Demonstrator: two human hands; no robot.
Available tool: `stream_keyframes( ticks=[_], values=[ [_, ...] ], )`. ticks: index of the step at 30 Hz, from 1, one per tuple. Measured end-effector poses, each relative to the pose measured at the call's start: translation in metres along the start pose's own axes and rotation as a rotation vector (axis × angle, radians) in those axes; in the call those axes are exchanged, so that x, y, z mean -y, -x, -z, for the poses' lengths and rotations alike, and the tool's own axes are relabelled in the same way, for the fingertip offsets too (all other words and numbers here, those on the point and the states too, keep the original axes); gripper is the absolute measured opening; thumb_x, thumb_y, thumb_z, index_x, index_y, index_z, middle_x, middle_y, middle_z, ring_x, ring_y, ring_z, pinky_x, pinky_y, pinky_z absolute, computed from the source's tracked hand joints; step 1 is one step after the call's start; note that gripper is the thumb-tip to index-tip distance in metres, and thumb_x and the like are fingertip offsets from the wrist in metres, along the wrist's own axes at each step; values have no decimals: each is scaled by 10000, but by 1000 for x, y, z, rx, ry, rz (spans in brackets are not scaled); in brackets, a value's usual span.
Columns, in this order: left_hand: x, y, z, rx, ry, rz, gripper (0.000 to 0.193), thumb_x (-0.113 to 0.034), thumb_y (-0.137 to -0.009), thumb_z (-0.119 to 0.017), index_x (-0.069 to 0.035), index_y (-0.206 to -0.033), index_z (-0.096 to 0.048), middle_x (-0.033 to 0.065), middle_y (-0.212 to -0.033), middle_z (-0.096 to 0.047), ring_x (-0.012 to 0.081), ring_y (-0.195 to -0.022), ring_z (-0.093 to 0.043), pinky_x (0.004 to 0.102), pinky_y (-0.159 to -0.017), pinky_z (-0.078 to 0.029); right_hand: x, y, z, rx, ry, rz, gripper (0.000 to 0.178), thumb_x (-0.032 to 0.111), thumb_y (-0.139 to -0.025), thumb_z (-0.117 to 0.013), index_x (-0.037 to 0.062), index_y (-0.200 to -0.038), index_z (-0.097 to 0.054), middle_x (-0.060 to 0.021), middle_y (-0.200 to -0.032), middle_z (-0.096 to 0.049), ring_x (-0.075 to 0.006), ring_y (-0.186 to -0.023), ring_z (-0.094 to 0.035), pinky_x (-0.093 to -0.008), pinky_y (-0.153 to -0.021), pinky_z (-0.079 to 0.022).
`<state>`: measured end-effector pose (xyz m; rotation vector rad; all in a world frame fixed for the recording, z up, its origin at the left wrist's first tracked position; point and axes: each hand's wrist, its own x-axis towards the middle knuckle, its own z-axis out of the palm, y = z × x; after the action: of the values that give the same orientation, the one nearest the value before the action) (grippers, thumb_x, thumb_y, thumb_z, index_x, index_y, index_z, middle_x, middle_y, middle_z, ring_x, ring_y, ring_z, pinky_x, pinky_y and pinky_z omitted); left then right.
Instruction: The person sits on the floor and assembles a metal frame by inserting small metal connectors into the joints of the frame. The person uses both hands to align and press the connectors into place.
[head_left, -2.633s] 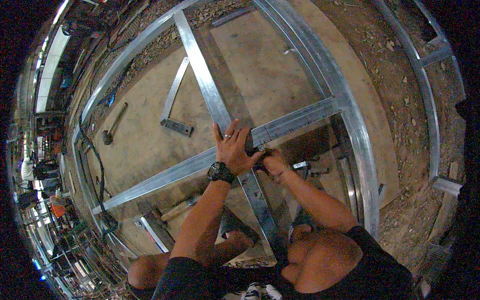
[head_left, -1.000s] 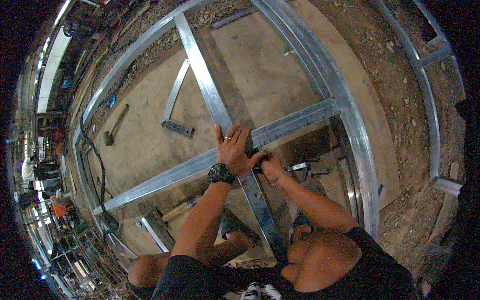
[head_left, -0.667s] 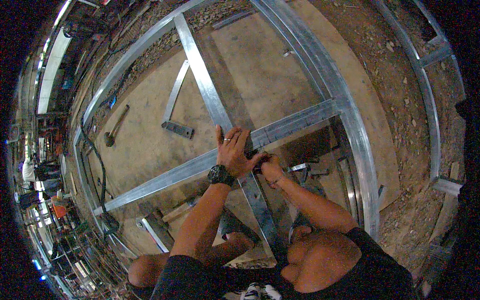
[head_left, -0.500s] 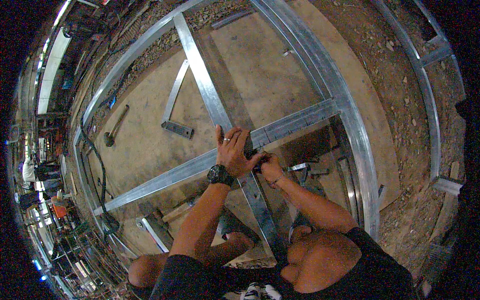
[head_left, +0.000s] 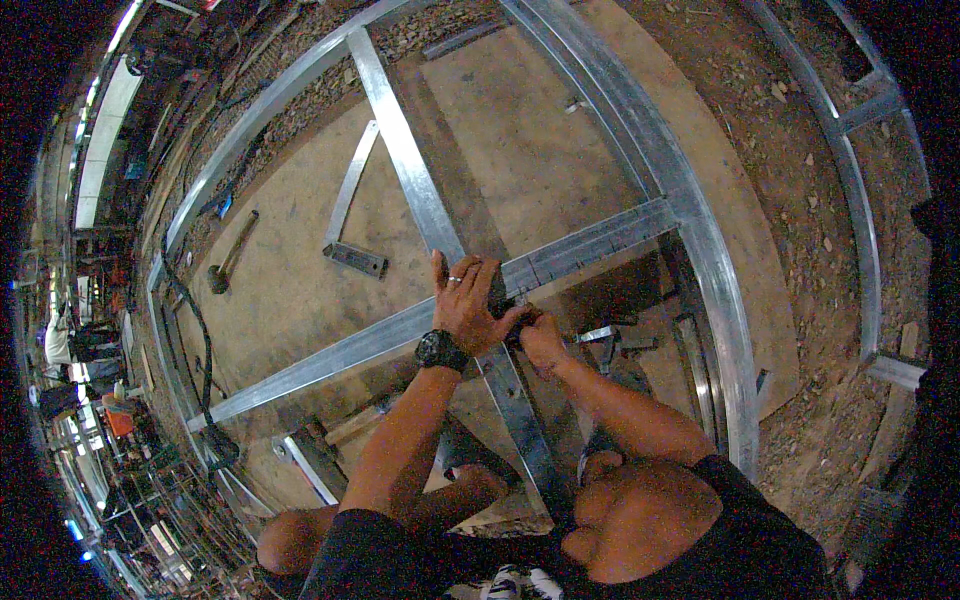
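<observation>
The left hand (head_left: 468, 315) lies open, fingers spread over the crossing of two bars, while the right hand (head_left: 543, 343) curls close beside its thumb at a dark piece (head_left: 498, 290), though from here I can't tell whether it grips it. Just now only the right wrist seems to have turned a little, the left hand staying put, which I take to mean the work is still fixed on this joint, where the crossbar (head_left: 590, 245) meets the long bar (head_left: 400, 150) inside the metal frame (head_left: 718, 290). Farther out, a carpenter's square (head_left: 355, 259) and a hammer (head_left: 232, 252) lie on the board (head_left: 285, 205).
</observation>
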<state>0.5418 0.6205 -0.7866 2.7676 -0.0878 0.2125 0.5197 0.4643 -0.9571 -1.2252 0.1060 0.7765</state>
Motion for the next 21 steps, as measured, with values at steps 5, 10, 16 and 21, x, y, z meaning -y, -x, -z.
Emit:
stream_keyframes(
  ticks=[5,10,16,21],
  values=[
    [7,6,-3,5,-4,-8,805,-520,-731,-847,-8,-1302,-603,159,-1250,-679,326,-1330,-536,630,-1255,-58,-7,4,0,5,-17,-100,329,-44,-825,-497,27,-1054,-722,-69,-993,-742,-192,-897,-695,-337,-799,-558],
    [1,2,-1,38,-9,28,808,-530,-739,-837,-1,-1302,-600,166,-1264,-674,330,-1349,-524,631,-1257,-51,1,6,2,-67,312,-40,320,-22,-823,-519,41,-1057,-728,-56,-1022,-744,-181,-914,-700,-334,-811,-558],
    [2,3,0,51,-28,25,812,-532,-742,-834,3,-1304,-597,174,-1276,-667,334,-1354,-520,634,-1257,-53,13,13,-11,-105,-130,-206,278,-12,-843,-532,55,-1028,-728,-40,-986,-736,-187,-881,-698,-337,-767,-560],
    [5,3,-2,65,-40,22,821,-526,-745,-834,5,-1322,-592,176,-1283,-664,337,-1356,-515,634,-1257,-59,13,9,-5,7,-263,-228,258,-27,-854,-526,64,-995,-722,-33,-947,-721,-166,-851,-683,-324,-756,-552]
  ],
)
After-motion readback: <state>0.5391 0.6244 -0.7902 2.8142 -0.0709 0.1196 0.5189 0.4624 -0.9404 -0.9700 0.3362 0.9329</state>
